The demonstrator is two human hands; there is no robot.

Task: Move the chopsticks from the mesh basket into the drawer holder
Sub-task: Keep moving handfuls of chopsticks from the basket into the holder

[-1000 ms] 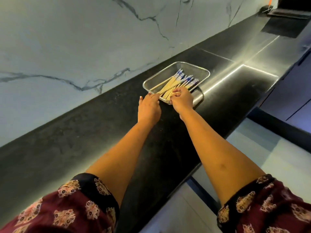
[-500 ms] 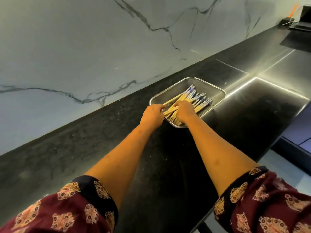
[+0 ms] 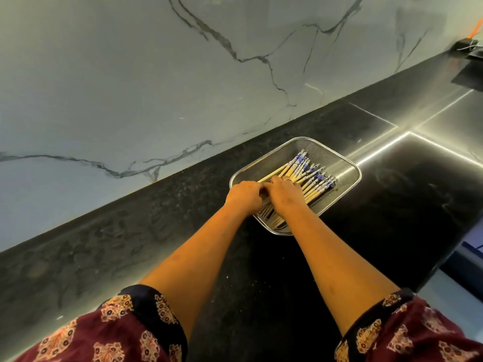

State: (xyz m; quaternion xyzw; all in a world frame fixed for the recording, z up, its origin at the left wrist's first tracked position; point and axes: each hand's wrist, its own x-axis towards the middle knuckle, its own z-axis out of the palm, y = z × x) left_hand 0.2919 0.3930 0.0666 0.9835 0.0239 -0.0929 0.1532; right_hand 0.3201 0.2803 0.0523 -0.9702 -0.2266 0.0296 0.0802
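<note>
Table (image 3: pixel 162 231), one, black polished stone; on it one steel mesh basket (image 3: pixel 346 167) holding one loose heap of chopsticks (image 3: pixel 311 178), too overlapped to count, likely about two dozen. Sticks: light, stiff, smooth, liable to slide and scatter; best gathered around the plain bamboo midsection. Left hand (image 3: pixel 244 195) and right hand (image 3: pixel 283 195), fingers curled down onto the sticks' plain ends inside the basket; whether they actually clasp any, cannot tell.

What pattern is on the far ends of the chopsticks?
Blue-and-white patterned ends on pale wooden chopsticks, seen in the head view.
</note>
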